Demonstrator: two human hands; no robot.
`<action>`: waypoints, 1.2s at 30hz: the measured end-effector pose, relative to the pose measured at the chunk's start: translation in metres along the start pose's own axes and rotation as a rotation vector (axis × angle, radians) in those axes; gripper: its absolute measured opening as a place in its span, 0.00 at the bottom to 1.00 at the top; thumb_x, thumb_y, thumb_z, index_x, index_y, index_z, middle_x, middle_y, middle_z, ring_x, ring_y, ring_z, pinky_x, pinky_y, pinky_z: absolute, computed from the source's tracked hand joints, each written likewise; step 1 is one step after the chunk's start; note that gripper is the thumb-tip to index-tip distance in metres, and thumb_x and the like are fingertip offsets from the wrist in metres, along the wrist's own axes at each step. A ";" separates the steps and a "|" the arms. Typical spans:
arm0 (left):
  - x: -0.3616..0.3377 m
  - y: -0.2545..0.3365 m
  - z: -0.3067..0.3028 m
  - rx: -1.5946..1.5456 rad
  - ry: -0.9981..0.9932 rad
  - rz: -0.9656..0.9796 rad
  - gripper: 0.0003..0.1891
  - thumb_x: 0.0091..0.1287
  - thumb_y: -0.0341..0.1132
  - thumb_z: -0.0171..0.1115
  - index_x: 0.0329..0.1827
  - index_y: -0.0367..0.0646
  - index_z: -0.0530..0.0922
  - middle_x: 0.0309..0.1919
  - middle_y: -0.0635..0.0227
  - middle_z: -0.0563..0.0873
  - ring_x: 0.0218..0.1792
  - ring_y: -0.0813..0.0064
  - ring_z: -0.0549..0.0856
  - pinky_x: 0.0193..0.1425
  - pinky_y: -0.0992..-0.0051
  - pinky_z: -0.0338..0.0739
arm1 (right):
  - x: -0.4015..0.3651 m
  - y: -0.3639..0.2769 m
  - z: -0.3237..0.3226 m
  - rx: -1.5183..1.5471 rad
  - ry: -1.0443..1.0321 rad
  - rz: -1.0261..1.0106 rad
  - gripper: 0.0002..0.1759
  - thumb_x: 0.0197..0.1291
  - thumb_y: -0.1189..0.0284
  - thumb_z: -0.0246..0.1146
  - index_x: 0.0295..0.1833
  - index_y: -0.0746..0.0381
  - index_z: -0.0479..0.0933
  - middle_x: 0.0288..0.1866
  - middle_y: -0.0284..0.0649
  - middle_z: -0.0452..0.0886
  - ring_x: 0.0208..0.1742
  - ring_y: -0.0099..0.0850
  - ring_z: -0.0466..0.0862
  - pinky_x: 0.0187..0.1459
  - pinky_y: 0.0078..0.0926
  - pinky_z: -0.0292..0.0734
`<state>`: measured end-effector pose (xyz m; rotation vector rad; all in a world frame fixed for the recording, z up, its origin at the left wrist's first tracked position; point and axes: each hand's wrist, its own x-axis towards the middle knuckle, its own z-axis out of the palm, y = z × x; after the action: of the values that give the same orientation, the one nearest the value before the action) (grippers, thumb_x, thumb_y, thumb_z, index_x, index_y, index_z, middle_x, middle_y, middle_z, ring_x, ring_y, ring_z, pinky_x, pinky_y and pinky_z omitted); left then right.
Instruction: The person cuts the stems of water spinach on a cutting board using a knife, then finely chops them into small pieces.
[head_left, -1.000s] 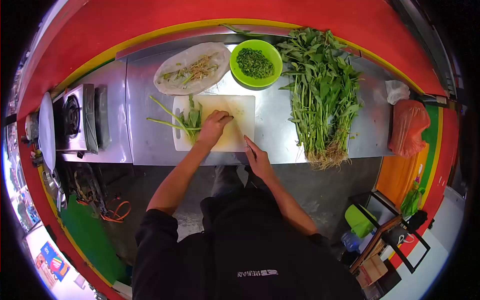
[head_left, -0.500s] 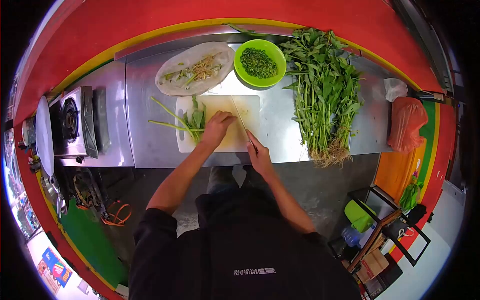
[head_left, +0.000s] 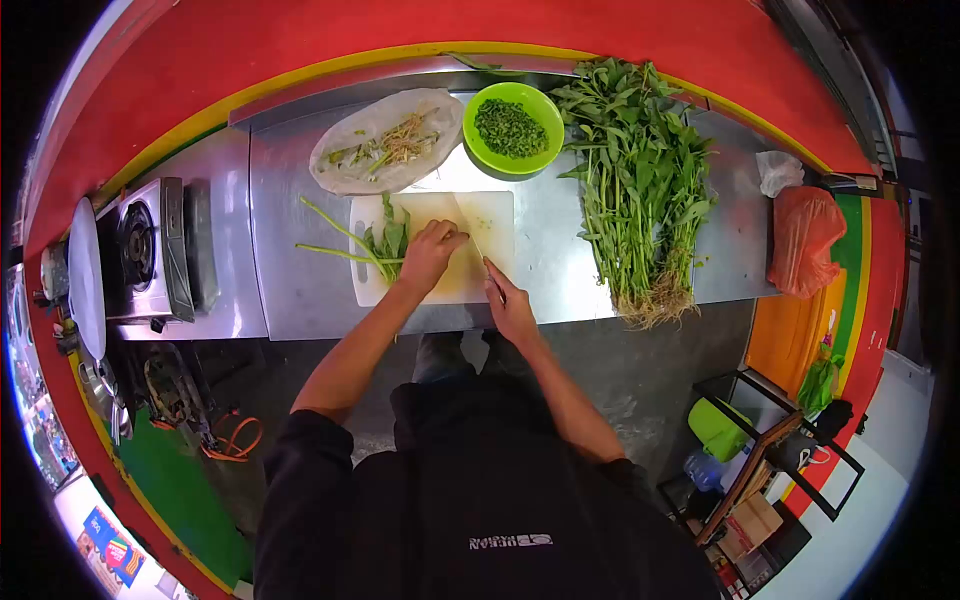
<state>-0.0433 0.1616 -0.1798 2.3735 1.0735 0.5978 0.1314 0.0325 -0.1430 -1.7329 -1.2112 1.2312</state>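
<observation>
My left hand [head_left: 430,255] is closed over the right end of a small bunch of leafy greens [head_left: 387,242], its fingertips beside the knife blade. Loose stems of the bunch stick out past the left edge of the white cutting board [head_left: 365,287]. What lies under the fingers is hidden. My right hand [head_left: 512,312] grips the handle of a knife [head_left: 475,238], whose blade points away from me over the board. Small green bits lie on the board right of the blade. Beyond it stands a lime-green bowl [head_left: 474,148] of chopped greens [head_left: 512,129].
A clear plastic bag [head_left: 335,175] with root and stem trimmings lies behind the board. At right is a big heap of rooted leafy greens [head_left: 640,190]. A red plastic bag [head_left: 803,240] sits at the counter's right end, a gas stove [head_left: 150,250] at the left.
The view has shifted slightly. Both hands stay at nearly the same spots over the board, and the knife has barely moved.
</observation>
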 end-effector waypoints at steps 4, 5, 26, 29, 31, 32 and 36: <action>-0.001 -0.004 0.002 -0.024 0.047 0.033 0.13 0.60 0.23 0.66 0.47 0.44 0.89 0.44 0.66 0.86 0.47 0.60 0.86 0.51 0.64 0.84 | -0.008 -0.002 -0.002 0.021 -0.004 0.022 0.25 0.79 0.69 0.57 0.77 0.61 0.71 0.65 0.62 0.81 0.71 0.52 0.80 0.68 0.39 0.76; -0.001 -0.005 0.004 -0.038 0.061 0.033 0.12 0.60 0.24 0.66 0.47 0.44 0.88 0.45 0.66 0.86 0.47 0.60 0.86 0.52 0.64 0.84 | -0.013 -0.002 -0.002 0.021 -0.015 0.025 0.25 0.79 0.69 0.57 0.77 0.61 0.71 0.65 0.62 0.82 0.71 0.51 0.80 0.69 0.38 0.75; -0.007 -0.006 0.007 -0.120 0.065 -0.036 0.11 0.64 0.25 0.67 0.48 0.42 0.89 0.45 0.64 0.86 0.50 0.59 0.84 0.56 0.63 0.81 | -0.018 0.007 0.006 0.018 -0.010 0.019 0.26 0.79 0.67 0.57 0.79 0.57 0.69 0.63 0.62 0.84 0.65 0.42 0.85 0.63 0.35 0.77; -0.007 -0.009 0.007 -0.106 0.037 -0.032 0.11 0.64 0.25 0.68 0.48 0.42 0.89 0.45 0.63 0.86 0.50 0.59 0.84 0.56 0.63 0.81 | -0.012 0.014 0.009 -0.053 0.015 -0.013 0.26 0.80 0.65 0.57 0.79 0.58 0.70 0.57 0.57 0.87 0.57 0.37 0.86 0.59 0.33 0.79; -0.007 -0.005 0.005 -0.078 0.019 -0.028 0.11 0.64 0.25 0.68 0.48 0.42 0.89 0.45 0.63 0.86 0.50 0.59 0.84 0.56 0.62 0.81 | -0.005 0.009 0.011 -0.125 0.058 -0.108 0.27 0.80 0.63 0.57 0.79 0.59 0.70 0.52 0.52 0.89 0.50 0.30 0.87 0.55 0.31 0.80; -0.007 -0.002 0.004 -0.104 0.029 -0.059 0.10 0.64 0.26 0.67 0.48 0.42 0.89 0.44 0.64 0.85 0.49 0.60 0.84 0.55 0.63 0.81 | -0.002 0.006 0.011 -0.098 0.048 -0.078 0.27 0.80 0.63 0.57 0.79 0.57 0.70 0.44 0.47 0.86 0.43 0.26 0.82 0.49 0.29 0.78; -0.006 0.001 0.001 -0.140 0.053 -0.084 0.08 0.67 0.29 0.67 0.46 0.42 0.90 0.43 0.64 0.86 0.48 0.60 0.84 0.54 0.62 0.82 | 0.002 -0.006 0.011 -0.042 0.034 0.015 0.26 0.80 0.63 0.56 0.80 0.54 0.70 0.31 0.35 0.73 0.32 0.20 0.65 0.36 0.24 0.70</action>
<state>-0.0456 0.1558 -0.1810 2.1925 1.1102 0.6855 0.1197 0.0362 -0.1416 -1.7894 -1.2147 1.1882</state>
